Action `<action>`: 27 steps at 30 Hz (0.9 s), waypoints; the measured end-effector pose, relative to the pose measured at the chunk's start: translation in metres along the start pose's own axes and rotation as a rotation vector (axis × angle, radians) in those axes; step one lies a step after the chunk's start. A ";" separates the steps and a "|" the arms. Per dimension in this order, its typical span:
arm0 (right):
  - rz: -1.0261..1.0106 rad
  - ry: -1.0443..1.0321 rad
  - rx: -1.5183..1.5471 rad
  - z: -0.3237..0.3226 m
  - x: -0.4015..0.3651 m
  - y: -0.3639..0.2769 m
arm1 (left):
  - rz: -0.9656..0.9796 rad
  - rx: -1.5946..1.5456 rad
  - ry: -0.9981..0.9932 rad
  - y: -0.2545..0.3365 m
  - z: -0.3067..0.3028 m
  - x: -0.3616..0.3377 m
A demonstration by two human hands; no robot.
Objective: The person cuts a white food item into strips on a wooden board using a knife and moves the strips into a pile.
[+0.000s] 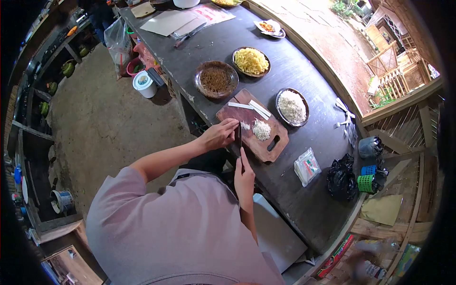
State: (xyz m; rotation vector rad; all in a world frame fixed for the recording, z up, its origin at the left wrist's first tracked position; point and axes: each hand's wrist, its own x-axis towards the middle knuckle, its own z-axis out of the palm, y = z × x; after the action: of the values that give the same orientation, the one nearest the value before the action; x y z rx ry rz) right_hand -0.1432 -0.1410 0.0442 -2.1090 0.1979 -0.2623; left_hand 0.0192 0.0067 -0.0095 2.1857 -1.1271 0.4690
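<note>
My right hand [244, 173] is closed around the handle of a knife [238, 135], its dark blade pointing away from me over the near side of a wooden cutting board [275, 150]. Beside the blade, my left hand [221, 135] has its fingers bent and pressed together at the board; whatever lies under them is hidden. Right of the blade are a few thin white slivers [245, 126] and a small heap of white shreds [261, 129]. Long white strips [241, 105] lie across the board's far end.
Beyond the board stand a bowl of white shreds [292, 107], a bowl of yellow pieces [251, 61] and a brown bowl [216, 80] with dark crumbly contents. Plastic packets [307, 167], a black bag [342, 178] and forks [345, 114] lie to the right. Another person [98, 19] stands far left.
</note>
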 end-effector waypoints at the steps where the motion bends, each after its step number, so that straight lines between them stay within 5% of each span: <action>1: -0.029 0.032 0.034 -0.001 -0.007 0.004 | -0.003 -0.028 0.008 0.001 0.001 0.000; 13: 0.232 -0.096 0.057 -0.008 -0.004 -0.008 | -0.015 -0.049 -0.017 0.002 -0.004 0.000; 16: 0.125 -0.032 0.066 -0.005 -0.016 0.004 | -0.035 -0.068 0.010 0.005 -0.003 0.001; 19: 0.276 -0.116 0.056 -0.012 0.001 -0.013 | -0.053 -0.085 0.008 0.008 -0.006 0.001; 23: 0.137 -0.064 0.086 -0.004 0.015 0.000 | -0.015 -0.009 0.017 0.003 -0.002 0.001; 27: 0.244 -0.093 0.095 -0.019 -0.012 -0.005 | -0.030 -0.045 0.028 0.003 -0.001 0.001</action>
State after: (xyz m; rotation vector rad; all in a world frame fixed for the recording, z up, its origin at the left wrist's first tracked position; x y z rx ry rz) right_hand -0.1593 -0.1506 0.0569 -1.9745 0.3768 -0.0271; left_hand 0.0176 0.0054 -0.0068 2.1482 -1.0777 0.4559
